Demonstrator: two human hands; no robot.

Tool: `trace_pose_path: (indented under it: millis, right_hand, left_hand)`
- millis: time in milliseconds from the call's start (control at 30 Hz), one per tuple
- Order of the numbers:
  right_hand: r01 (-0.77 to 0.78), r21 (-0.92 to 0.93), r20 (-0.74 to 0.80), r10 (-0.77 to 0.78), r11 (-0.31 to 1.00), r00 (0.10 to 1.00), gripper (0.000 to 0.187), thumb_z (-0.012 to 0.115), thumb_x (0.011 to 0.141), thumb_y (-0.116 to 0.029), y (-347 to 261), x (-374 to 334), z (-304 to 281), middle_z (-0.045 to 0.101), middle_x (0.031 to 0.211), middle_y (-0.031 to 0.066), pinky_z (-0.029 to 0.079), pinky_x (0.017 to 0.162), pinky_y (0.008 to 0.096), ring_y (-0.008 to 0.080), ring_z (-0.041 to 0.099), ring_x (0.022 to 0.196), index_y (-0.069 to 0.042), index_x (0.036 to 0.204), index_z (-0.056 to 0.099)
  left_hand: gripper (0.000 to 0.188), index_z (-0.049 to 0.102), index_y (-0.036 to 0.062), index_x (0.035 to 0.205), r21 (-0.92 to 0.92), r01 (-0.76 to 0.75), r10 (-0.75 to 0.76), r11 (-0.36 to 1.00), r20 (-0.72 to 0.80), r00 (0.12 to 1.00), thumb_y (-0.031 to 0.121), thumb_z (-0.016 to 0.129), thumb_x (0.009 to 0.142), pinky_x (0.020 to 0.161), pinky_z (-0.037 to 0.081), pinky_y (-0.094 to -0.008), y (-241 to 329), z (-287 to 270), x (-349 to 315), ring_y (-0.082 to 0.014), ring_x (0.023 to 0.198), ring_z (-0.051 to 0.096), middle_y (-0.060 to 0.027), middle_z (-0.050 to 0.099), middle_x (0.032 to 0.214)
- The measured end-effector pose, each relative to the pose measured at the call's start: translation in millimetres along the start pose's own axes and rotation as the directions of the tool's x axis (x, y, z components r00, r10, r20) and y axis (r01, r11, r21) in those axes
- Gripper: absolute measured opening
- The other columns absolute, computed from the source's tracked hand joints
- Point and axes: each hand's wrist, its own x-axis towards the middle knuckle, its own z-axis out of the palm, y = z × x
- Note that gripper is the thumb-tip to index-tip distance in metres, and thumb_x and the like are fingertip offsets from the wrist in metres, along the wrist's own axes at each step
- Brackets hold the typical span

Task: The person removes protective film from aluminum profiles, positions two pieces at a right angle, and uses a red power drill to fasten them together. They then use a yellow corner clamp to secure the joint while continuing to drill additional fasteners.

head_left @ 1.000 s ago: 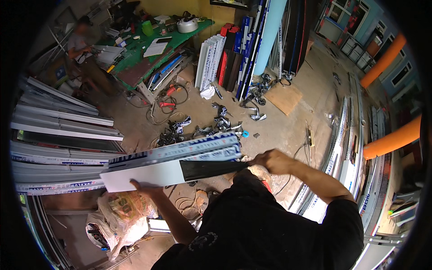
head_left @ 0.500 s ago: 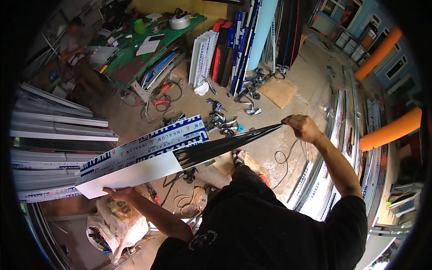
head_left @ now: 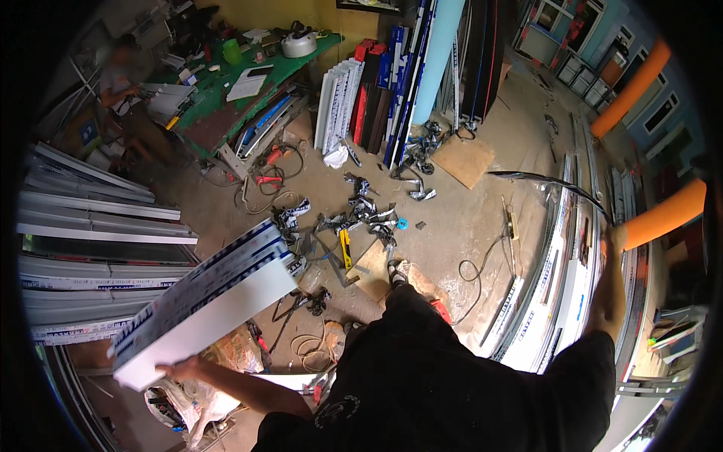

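Observation:
My left hand (head_left: pixel 179 368) grips a long white aluminium profile (head_left: pixel 218 320) by its lower edge. The bare white face is turned up toward me, and blue-and-white printed protective film covers the ribs on its far side. Out at the right, my right hand (head_left: pixel 618 238) is closed on a strip of peeled film (head_left: pixel 553 179), dark on the side I see, which trails off to the left through the air. Its fingers are partly blurred against the orange column.
Crumpled film scraps (head_left: pixel 365 203), a yellow-handled square (head_left: pixel 346 248) and cables (head_left: pixel 309 348) lie on the floor. Profiles are stacked at left (head_left: pixel 105 226) and right (head_left: pixel 542 316). A green table (head_left: pixel 211 113) stands at the back, with a person (head_left: pixel 120 90) beside it.
The film strip, stretched from the profile's end half a second ago, has come off. My right hand has swung far right with it. The profile has dipped down and left in my left hand.

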Motion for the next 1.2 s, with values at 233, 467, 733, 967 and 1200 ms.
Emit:
trace_pose_path:
  millis: [233,467,733,967,1200]
  right_hand:
    - [-0.124,0.211,0.296,0.057,0.97,0.954,0.048,0.074,0.079,-0.046,24,-88,70,0.076,0.097,0.025,0.06,0.077,0.0475,0.0345,0.076,0.09,-0.002,0.1,0.077]
    - [-0.493,0.188,0.407,0.389,0.849,0.826,0.047,0.082,0.079,-0.033,-92,-173,122,0.075,0.106,0.0255,0.059,0.086,0.0446,0.0379,0.074,0.102,0.006,0.103,0.074]
    - [-0.872,0.353,0.718,0.5,0.338,0.484,0.031,0.065,0.086,-0.021,-106,-123,234,0.075,0.1,0.0186,0.06,0.08,0.0454,0.0318,0.074,0.095,0.001,0.105,0.072]
    - [-0.616,0.09,0.573,0.465,0.783,0.675,0.02,0.066,0.083,-0.013,-159,-91,260,0.075,0.105,0.0179,0.059,0.085,0.0468,0.0348,0.074,0.099,0.001,0.097,0.073]
    - [-0.273,0.188,0.566,0.123,0.943,0.815,0.045,0.081,0.077,-0.036,-227,-40,264,0.074,0.118,0.0188,0.056,0.093,0.0464,0.0362,0.072,0.108,-0.006,0.11,0.075]
  left_hand:
    - [0.076,0.047,0.003,0.149,0.067,-0.219,0.216,0.973,0.042,0.975,0.058,0.054,0.097,0.113,0.035,-0.0664,55,15,-24,-0.0469,0.135,0.049,-0.0213,0.051,0.151]
    - [0.074,0.045,0.0032,0.151,0.117,-0.11,0.115,0.987,-0.036,0.993,0.056,0.052,0.1,0.116,0.033,-0.0608,-10,50,-90,-0.0428,0.138,0.048,-0.0209,0.05,0.152]
    - [0.073,0.04,0.0029,0.154,0.077,-0.049,0.053,0.996,-0.047,0.998,0.054,0.051,0.103,0.119,0.032,-0.0601,-81,127,-157,-0.0414,0.14,0.045,-0.0191,0.045,0.156]
    - [0.074,0.052,0.0073,0.144,0.034,0.121,-0.123,0.992,0.052,0.991,0.065,0.054,0.098,0.116,0.033,-0.0631,-167,190,-193,-0.0405,0.139,0.046,-0.017,0.05,0.151]
    - [0.085,0.042,0.0082,0.155,-0.004,0.295,-0.292,0.955,0.133,0.947,0.067,0.058,0.095,0.12,0.029,-0.0566,-248,239,-240,-0.0357,0.142,0.041,-0.0136,0.045,0.156]
